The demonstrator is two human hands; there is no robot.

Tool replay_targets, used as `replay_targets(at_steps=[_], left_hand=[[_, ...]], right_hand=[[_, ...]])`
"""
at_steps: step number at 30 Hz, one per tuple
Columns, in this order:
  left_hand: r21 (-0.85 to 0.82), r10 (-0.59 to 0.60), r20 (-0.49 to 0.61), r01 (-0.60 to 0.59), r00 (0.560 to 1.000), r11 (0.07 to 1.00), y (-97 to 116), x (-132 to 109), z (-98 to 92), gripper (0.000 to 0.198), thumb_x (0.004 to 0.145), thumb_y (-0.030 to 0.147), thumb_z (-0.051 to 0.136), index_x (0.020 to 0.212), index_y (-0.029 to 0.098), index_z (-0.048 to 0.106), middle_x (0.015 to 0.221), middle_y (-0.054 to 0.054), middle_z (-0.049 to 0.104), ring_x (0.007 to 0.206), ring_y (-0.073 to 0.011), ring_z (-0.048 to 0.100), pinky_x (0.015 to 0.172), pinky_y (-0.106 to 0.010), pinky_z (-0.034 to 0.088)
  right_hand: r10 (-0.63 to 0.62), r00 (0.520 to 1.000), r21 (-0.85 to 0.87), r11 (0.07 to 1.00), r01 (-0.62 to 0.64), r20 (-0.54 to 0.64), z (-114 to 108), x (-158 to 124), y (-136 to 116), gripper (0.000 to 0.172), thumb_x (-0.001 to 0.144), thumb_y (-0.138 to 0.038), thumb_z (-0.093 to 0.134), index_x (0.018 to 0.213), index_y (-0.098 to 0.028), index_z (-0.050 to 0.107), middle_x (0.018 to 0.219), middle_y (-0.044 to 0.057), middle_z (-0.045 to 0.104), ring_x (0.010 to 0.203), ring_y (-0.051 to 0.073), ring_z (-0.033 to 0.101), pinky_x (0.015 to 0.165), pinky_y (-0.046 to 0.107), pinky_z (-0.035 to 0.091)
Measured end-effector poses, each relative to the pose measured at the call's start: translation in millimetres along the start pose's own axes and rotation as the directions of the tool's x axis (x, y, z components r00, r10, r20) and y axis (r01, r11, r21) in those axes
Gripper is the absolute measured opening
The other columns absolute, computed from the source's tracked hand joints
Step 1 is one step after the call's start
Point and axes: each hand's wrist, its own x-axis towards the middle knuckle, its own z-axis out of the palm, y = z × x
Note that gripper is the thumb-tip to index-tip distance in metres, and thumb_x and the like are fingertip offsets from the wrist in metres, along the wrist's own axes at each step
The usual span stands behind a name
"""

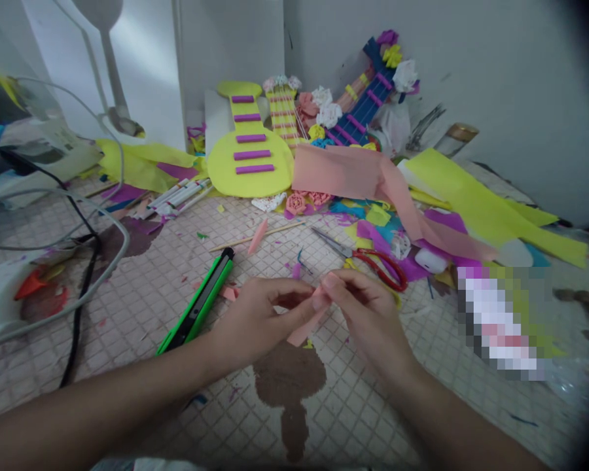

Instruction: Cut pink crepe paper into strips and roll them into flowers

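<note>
A small strip of pink paper (305, 329) is pinched between my two hands near the middle of the view, its free end hanging below the fingertips. My left hand (275, 307) has thumb and fingers closed on it. Meeting it from the other side, my right hand (360, 304) grips the strip's upper end, fingertips touching the left thumb. A green cutter (199, 304) lies left of my left hand. Just beyond my right hand rest red-handled scissors (380, 265). A folded pink piece (258, 237) lies by a thin wooden stick (287, 228).
A yellow paper guitar shape (250, 160) with purple bars leans at the back. Beside it are a blue one (360, 121), paper flowers, a wide pink strip (338, 171) and yellow sheets (481, 203). Cables (78, 307) and a power strip (0, 301) lie at left.
</note>
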Motion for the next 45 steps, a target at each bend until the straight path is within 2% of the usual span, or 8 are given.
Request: replay_targets(at_steps=[9,20,25,29,33,36,40,45], left_hand=[[0.055,-0.017,0.002,0.017,1.000,0.998,-3.9,0.2,0.6,0.029,0.084,0.034,0.049,0.075,0.014,0.068,0.062,0.000,0.062,0.057,-0.0095,0.052,0.052,-0.018,0.039],[0.120,-0.037,0.030,0.033,0.999,0.992,-1.1,-2.4,2.5,0.030,0.083,0.030,0.049,0.063,0.014,0.065,0.056,0.001,0.060,0.053,-0.0083,0.050,0.048,-0.018,0.036],[-0.011,-0.061,-0.069,0.060,0.996,0.998,0.3,-0.5,1.3,0.025,0.080,0.032,0.053,0.065,0.015,0.064,0.059,0.001,0.061,0.053,-0.0088,0.051,0.048,-0.018,0.038],[-0.077,-0.077,-0.087,0.070,0.993,0.995,0.0,2.0,-0.6,0.026,0.080,0.034,0.055,0.064,0.014,0.064,0.060,0.000,0.062,0.056,-0.0089,0.053,0.050,-0.019,0.041],[-0.186,-0.065,-0.097,0.047,0.993,0.982,-1.4,2.5,1.5,0.021,0.077,0.033,0.059,0.087,0.015,0.064,0.082,-0.003,0.068,0.073,-0.0127,0.062,0.064,-0.022,0.050],[-0.199,0.004,-0.189,-0.042,0.982,0.979,-5.4,1.3,4.7,0.042,0.072,0.032,0.065,0.110,0.017,0.054,0.100,-0.006,0.065,0.087,-0.0158,0.062,0.076,-0.028,0.053],[-0.047,0.127,-0.246,-0.143,0.961,0.989,-12.0,-0.9,8.1,0.052,0.069,0.028,0.068,0.116,0.020,0.048,0.111,-0.007,0.059,0.088,-0.0150,0.061,0.079,-0.030,0.054],[-0.018,0.108,-0.192,-0.113,0.975,0.993,-14.5,-1.5,11.1,0.055,0.070,0.026,0.068,0.120,0.020,0.046,0.108,-0.006,0.061,0.090,-0.0153,0.061,0.081,-0.030,0.054]], right_hand=[[0.079,0.994,0.005,0.997,-0.079,0.076,4.1,-3.9,-3.1,0.009,0.071,-0.032,0.068,0.069,-0.024,0.067,0.066,-0.002,0.057,0.065,0.012,0.053,0.058,0.023,0.045],[0.065,0.989,0.167,0.985,-0.042,-0.135,-5.4,7.9,-7.8,0.003,0.066,-0.028,0.070,0.064,-0.027,0.070,0.067,-0.001,0.063,0.068,0.013,0.054,0.066,0.027,0.045],[0.103,0.992,0.105,0.988,-0.110,0.074,-6.9,5.4,-13.5,0.015,0.071,-0.037,0.064,0.073,-0.024,0.071,0.070,0.001,0.062,0.068,0.015,0.054,0.064,0.029,0.045],[0.117,0.991,0.000,0.993,-0.118,0.062,-6.8,2.1,-11.6,0.011,0.067,-0.032,0.070,0.066,-0.021,0.068,0.062,-0.001,0.057,0.061,0.013,0.051,0.058,0.027,0.043],[0.060,0.997,-0.111,0.992,-0.054,0.044,-8.4,3.0,-8.5,0.011,0.070,-0.033,0.068,0.069,-0.022,0.069,0.063,-0.001,0.059,0.062,0.013,0.052,0.059,0.027,0.043],[0.048,0.999,-0.172,0.984,-0.044,0.016,-8.8,3.7,-7.0,0.013,0.070,-0.034,0.068,0.070,-0.022,0.069,0.066,0.000,0.062,0.062,0.013,0.053,0.058,0.027,0.043],[0.039,0.999,-0.197,0.980,-0.038,0.002,-7.9,2.5,-6.4,0.014,0.069,-0.035,0.068,0.067,-0.022,0.069,0.063,0.000,0.062,0.059,0.013,0.053,0.054,0.026,0.041],[0.045,0.999,-0.209,0.977,-0.042,0.010,-7.0,0.9,-8.9,0.012,0.068,-0.033,0.070,0.065,-0.022,0.068,0.061,-0.002,0.060,0.056,0.011,0.052,0.053,0.024,0.040]])
